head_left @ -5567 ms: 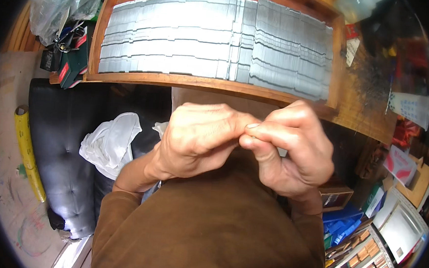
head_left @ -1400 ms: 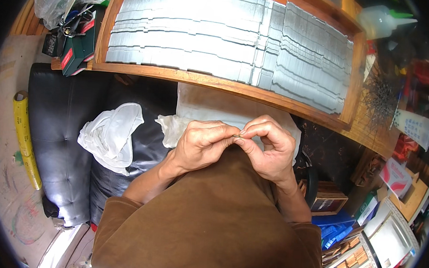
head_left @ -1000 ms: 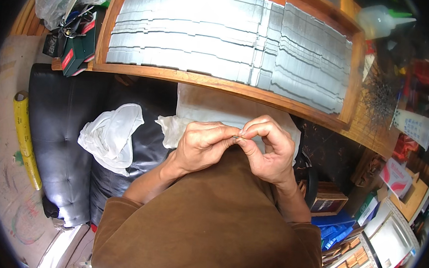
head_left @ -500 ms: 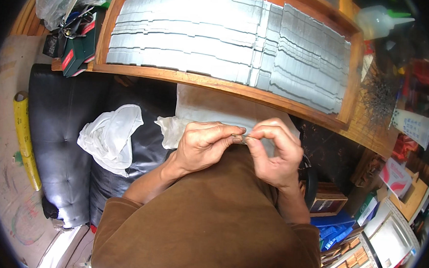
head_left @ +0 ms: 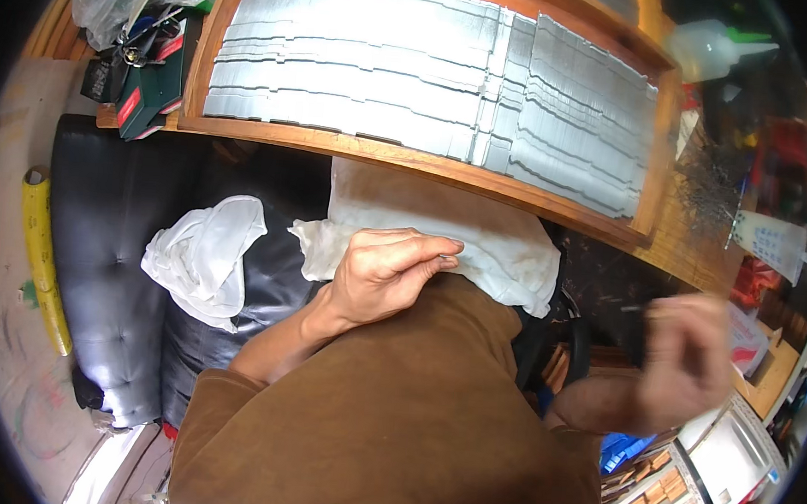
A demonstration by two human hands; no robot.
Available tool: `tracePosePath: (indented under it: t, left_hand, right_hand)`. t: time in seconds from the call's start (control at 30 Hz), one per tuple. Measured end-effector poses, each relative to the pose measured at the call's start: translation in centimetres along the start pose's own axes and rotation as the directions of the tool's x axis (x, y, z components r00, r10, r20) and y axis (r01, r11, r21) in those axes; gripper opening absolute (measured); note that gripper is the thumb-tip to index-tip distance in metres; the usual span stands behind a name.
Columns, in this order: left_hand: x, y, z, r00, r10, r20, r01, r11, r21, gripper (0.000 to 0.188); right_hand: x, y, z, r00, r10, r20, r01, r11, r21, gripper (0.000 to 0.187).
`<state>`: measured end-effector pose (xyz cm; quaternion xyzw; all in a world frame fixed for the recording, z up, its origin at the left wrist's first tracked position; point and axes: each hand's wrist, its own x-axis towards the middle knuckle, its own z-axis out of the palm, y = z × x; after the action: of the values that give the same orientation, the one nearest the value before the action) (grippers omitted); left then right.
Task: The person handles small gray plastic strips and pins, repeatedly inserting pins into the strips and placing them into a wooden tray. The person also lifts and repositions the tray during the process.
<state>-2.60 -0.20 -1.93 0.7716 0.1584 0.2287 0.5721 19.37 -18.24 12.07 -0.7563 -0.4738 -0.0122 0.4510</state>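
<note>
My left hand (head_left: 386, 268) is above my lap, thumb and forefinger pinched together. Whatever lies between those fingertips is too small to make out. Out to the right, my right hand (head_left: 688, 362) is smeared by motion, so its grip is unclear. A faint thin grey streak shows beside its fingertips. Beyond my left hand, a whitish cloth (head_left: 443, 208) hangs below the bench edge and spreads over my lap. On the bench stands a wooden tray (head_left: 409, 160) packed with rows of thin silvery-grey strips.
A crumpled white bag (head_left: 209, 259) lies on the black padded seat (head_left: 100, 233) at left. A yellow tube (head_left: 43, 258) rests beyond it. Dark boxes (head_left: 145, 98) sit left of the tray. At right are a squeeze bottle (head_left: 712, 49), scattered dark bits (head_left: 713, 183) and a rack of small wooden pieces (head_left: 666, 494).
My right hand has left my left hand and swung right, blurring. Before, the fingertips of both hands met around a tiny thin piece. My left hand has stayed put, still pinched.
</note>
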Motion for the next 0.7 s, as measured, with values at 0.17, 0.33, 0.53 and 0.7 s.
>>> tracePosePath:
  t: [0.17,0.33,0.53,0.7]
  left_hand:
    - [0.0,0.1,-0.1,0.999,0.034,-0.018,-0.034,0.999,0.007,0.022]
    - [0.3,0.2,-0.1,0.998,0.056,-0.029,-0.056,0.998,-0.012,0.023]
    - [0.3,0.5,-0.2,0.997,0.076,0.014,-0.077,0.995,0.059,0.024]
    - [0.5,0.7,-0.1,0.997,0.05,0.053,-0.053,0.997,0.058,0.022]
  right_hand:
    - [-1.9,-0.2,11.2,0.942,-0.047,0.331,-0.092,0.916,0.391,0.019]
    - [-3.7,0.9,13.7,0.955,-0.013,0.295,-0.133,0.874,0.468,0.017]
    - [-3.8,1.6,14.1,0.941,0.005,0.339,-0.198,0.82,0.538,0.017]
    - [-3.9,1.8,13.8,0.92,0.081,0.385,-0.29,0.801,0.524,0.013]
